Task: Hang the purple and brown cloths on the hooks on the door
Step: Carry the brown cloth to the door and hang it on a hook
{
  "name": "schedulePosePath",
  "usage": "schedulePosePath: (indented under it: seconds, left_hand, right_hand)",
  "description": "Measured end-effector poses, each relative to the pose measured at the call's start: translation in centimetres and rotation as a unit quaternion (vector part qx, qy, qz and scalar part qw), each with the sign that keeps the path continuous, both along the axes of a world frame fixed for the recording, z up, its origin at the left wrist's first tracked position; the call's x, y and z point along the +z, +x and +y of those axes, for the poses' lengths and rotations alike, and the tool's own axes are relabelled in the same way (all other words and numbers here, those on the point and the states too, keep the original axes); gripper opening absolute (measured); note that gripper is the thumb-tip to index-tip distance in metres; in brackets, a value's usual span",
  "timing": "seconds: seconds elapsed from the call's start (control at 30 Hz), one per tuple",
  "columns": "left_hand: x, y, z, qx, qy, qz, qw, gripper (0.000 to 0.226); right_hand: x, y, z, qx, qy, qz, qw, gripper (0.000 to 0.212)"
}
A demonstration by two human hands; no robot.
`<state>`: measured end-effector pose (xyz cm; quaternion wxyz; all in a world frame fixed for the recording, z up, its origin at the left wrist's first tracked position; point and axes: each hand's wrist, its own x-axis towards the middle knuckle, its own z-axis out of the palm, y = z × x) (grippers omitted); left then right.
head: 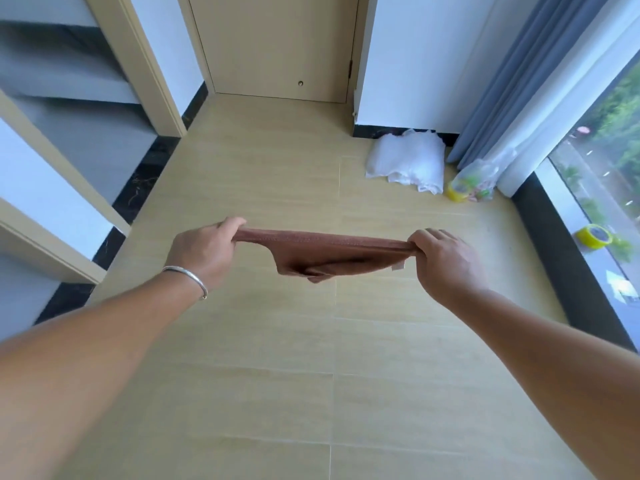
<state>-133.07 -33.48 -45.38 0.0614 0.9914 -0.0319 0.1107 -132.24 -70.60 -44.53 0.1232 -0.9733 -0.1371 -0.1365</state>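
Observation:
A brown cloth [322, 252] is stretched level between both my hands above the floor, its middle sagging in folds. My left hand [204, 249], with a silver bangle on the wrist, grips the cloth's left end. My right hand [441, 259] grips the right end, where a small white tag hangs down. The beige door [277, 46] stands closed straight ahead at the far end of the floor. No hooks show on the part of the door in view. No purple cloth is in view.
A white crumpled bundle [407, 162] lies on the floor by the far right wall. Beside it sits a clear bag [476, 183] with a yellow tape roll. Grey curtains [512, 81] hang at right, another tape roll [594, 237] rests on the window sill. Shelving stands at left.

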Motion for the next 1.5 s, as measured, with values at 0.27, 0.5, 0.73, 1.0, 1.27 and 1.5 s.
schedulePosePath:
  seconds: [0.27,0.5,0.73,1.0,1.27,1.5]
  left_hand:
    - [-9.8,-17.8,-0.4,-0.112,0.022,0.020,0.993,0.034]
    - [-22.6,-29.4,-2.7,-0.102,-0.014,0.259,0.960,0.058]
    - [-35.3,-36.9,-4.3,-0.013,-0.016,0.445,0.895,0.033]
    - [-43.2,-32.5,-3.6,0.137,-0.131,0.453,0.871,0.004]
    - [-50.7,-13.9,-2.8,0.179,-0.162,0.256,0.936,0.017]
    - [-59.9,-10.4,-7.2,0.014,-0.051,0.197,0.979,0.063]
  right_hand:
    - [-11.7,-15.6,-2.4,0.059,-0.013,0.184,0.981,0.022]
    - [-24.4,-28.7,-4.3,0.000,-0.026,0.326,0.945,0.016]
    - [-35.1,-37.0,-4.9,-0.040,-0.069,0.440,0.895,0.014]
    - [-42.5,-32.8,-4.1,-0.111,0.012,0.415,0.903,0.012]
    - [-51.3,-13.6,-3.7,-0.204,0.119,0.256,0.937,0.010]
    - [-62.6,-7.9,-2.1,-0.025,0.014,0.201,0.979,0.048]
